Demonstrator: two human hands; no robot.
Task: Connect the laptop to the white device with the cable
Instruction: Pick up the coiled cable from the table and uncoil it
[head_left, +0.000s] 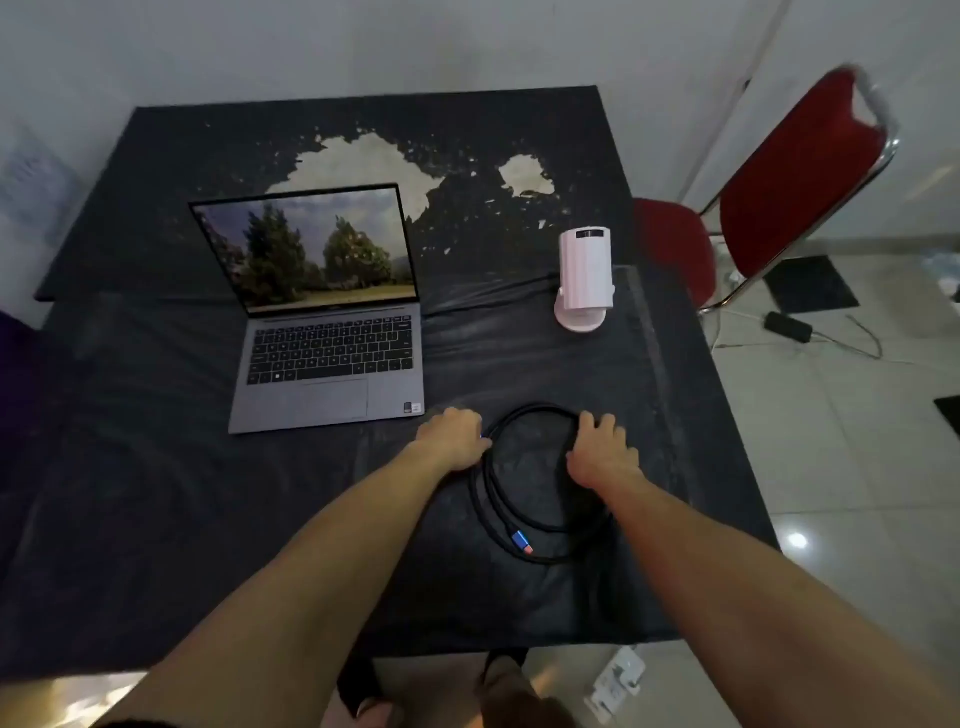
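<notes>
Uncoiling comes first here, and both hands are placed for it. The coiled black braided cable (540, 483) lies on the dark, worn-topped desk (156, 519) near its front edge, right of centre. The left hand (453, 439) rests palm-down on the coil's left side with fingers curled over the strands; whether it actually pinches them, or holds the plug end that seems to show as a blue glint at its fingertips, cannot be told. The right hand (602, 449) sits on the coil's upper right, fingers bent and loosely spread over the loop, apparently pressing rather than gripping.

One blue metal plug with an orange tip (521, 541) lies free at the coil's near side, unheld. The open grey laptop (324, 332) stands toward the desk's left half, its right edge near the left hand. The white upright device on a round base (584, 278) stands near the desk's right edge, well beyond the coil, with a dark lead already running into it.

To do this well, I would pin the coil with one hand and draw one plug out with the other, freeing loops one by one so nothing kinks, then check each plug against its port before pushing.
</notes>
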